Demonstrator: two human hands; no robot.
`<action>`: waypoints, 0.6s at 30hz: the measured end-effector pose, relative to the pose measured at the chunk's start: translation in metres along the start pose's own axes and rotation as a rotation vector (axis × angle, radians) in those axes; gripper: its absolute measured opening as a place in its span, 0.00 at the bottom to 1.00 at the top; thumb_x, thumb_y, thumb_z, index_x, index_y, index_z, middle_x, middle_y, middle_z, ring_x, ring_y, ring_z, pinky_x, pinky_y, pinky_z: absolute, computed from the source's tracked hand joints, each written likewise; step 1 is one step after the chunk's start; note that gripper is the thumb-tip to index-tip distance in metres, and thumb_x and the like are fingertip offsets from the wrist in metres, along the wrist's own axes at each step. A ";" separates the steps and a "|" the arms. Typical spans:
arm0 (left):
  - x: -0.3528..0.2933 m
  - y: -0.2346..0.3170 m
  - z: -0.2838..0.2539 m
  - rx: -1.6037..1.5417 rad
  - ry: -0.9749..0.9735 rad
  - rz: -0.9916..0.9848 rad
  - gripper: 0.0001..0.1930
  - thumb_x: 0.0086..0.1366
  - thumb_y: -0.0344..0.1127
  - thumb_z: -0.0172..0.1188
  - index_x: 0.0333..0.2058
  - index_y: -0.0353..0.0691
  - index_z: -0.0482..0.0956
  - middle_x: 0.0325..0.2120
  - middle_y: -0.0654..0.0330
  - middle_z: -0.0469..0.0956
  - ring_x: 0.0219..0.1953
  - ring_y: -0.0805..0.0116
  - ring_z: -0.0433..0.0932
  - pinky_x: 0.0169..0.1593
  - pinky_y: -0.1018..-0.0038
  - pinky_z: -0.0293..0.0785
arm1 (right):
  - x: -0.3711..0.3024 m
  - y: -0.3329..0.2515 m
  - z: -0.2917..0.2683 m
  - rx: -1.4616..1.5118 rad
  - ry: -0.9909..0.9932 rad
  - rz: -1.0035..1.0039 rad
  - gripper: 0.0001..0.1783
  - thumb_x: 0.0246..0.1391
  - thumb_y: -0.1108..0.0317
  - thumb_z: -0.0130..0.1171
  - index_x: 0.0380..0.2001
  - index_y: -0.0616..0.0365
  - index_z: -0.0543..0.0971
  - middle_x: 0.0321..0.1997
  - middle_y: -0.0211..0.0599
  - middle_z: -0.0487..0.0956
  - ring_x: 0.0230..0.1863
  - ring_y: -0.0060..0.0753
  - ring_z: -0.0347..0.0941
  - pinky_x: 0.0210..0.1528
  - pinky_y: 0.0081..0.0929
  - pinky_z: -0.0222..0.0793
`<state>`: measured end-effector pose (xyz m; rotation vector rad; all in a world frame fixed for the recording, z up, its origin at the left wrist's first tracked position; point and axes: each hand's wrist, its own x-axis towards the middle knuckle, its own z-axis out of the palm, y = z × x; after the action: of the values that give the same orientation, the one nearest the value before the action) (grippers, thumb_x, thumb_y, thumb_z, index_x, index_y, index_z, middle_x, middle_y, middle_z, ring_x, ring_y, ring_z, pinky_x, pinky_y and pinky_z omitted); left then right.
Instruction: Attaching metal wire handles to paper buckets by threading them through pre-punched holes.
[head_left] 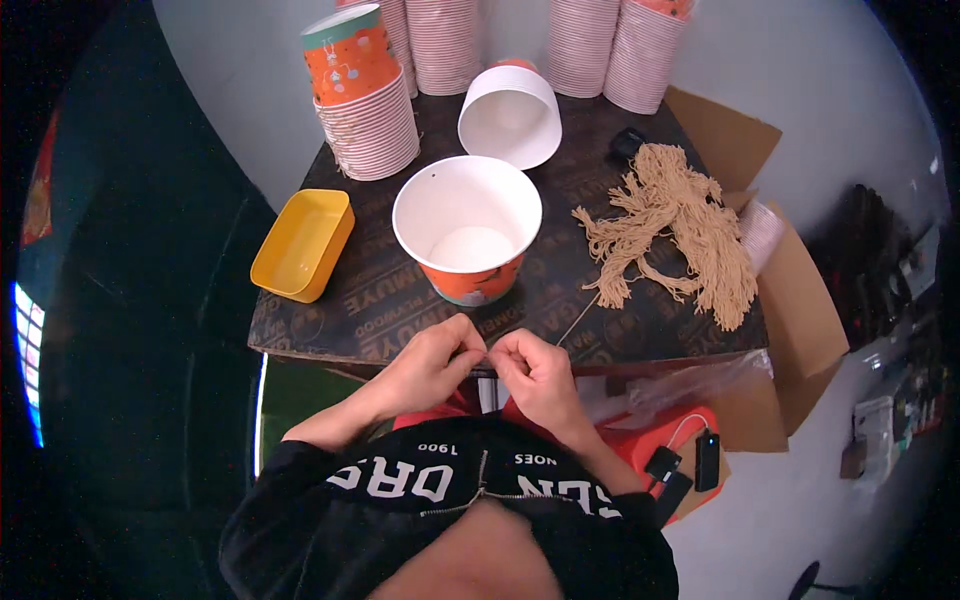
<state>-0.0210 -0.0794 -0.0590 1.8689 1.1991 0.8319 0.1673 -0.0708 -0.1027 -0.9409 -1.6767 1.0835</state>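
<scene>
My left hand (432,360) and my right hand (540,372) meet at the table's near edge, both closed in a pinch with the fingertips almost touching. A thin beige string (578,320) runs to my right hand, which pinches it, from a loose bundle of string (690,230) on the right of the table. What lies between my left fingertips is too small to make out. Just beyond my hands stands a white-lined orange paper bucket (478,280), upright, with a small dark hole near its far left rim.
Another paper bucket (510,115) lies on its side behind. At left sit a yellow plastic tray (303,245) and a stack of buckets (365,130). More stacks (582,45) line the back wall. A cardboard box (800,330) stands right; a red stool (690,440) holds black devices.
</scene>
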 end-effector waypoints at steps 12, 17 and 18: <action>0.013 0.022 -0.032 0.037 0.435 0.182 0.02 0.62 0.22 0.58 0.33 0.34 0.75 0.23 0.65 0.74 0.24 0.81 0.71 0.28 0.82 0.67 | 0.041 0.003 -0.005 0.063 0.475 -0.182 0.02 0.57 0.79 0.59 0.30 0.64 0.77 0.20 0.24 0.73 0.21 0.10 0.64 0.23 0.15 0.61; 0.028 0.027 -0.051 0.150 0.432 0.233 0.02 0.62 0.23 0.58 0.33 0.34 0.74 0.22 0.64 0.74 0.23 0.80 0.70 0.27 0.82 0.66 | 0.050 0.014 0.002 0.048 0.524 -0.204 0.02 0.56 0.79 0.61 0.31 0.64 0.77 0.21 0.25 0.74 0.21 0.11 0.64 0.23 0.17 0.63; 0.031 0.029 -0.052 0.127 0.425 0.224 0.02 0.62 0.23 0.58 0.32 0.34 0.74 0.22 0.64 0.73 0.23 0.80 0.70 0.26 0.82 0.66 | 0.051 0.015 0.003 0.043 0.539 -0.213 0.02 0.55 0.79 0.61 0.31 0.63 0.77 0.21 0.26 0.74 0.21 0.12 0.65 0.23 0.18 0.63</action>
<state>-0.0405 -0.0460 -0.0039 2.0171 1.3337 1.3560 0.1509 -0.0205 -0.1030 -0.9037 -1.2664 0.6456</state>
